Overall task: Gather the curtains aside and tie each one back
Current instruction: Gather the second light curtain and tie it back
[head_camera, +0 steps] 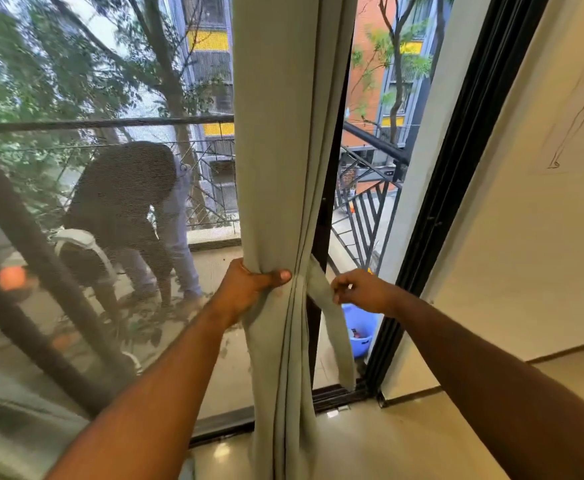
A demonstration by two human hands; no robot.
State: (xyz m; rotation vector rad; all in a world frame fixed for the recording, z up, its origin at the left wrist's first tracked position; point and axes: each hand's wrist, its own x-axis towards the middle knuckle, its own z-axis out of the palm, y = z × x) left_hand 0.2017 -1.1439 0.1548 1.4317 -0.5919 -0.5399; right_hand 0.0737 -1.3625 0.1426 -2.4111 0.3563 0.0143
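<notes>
Our left hand has its grip clenched round the gathered curtain, thumb laid across the front folds, fingers wrapped behind. Our right hand, at 3 o'clock from the left and a little apart from it, pinches the tieback, a strip of the same pale cloth that comes out from behind the bundle and hangs slack down past the fingers. The curtain hangs as one tight column in the middle of the view, reaching to the floor at 6 o'clock. At 9 o'clock, behind a mesh screen, a person bends over on a balcony. At 3 o'clock stands the black door frame, then a cream wall. A blue tub sits outside, below our right hand.
</notes>
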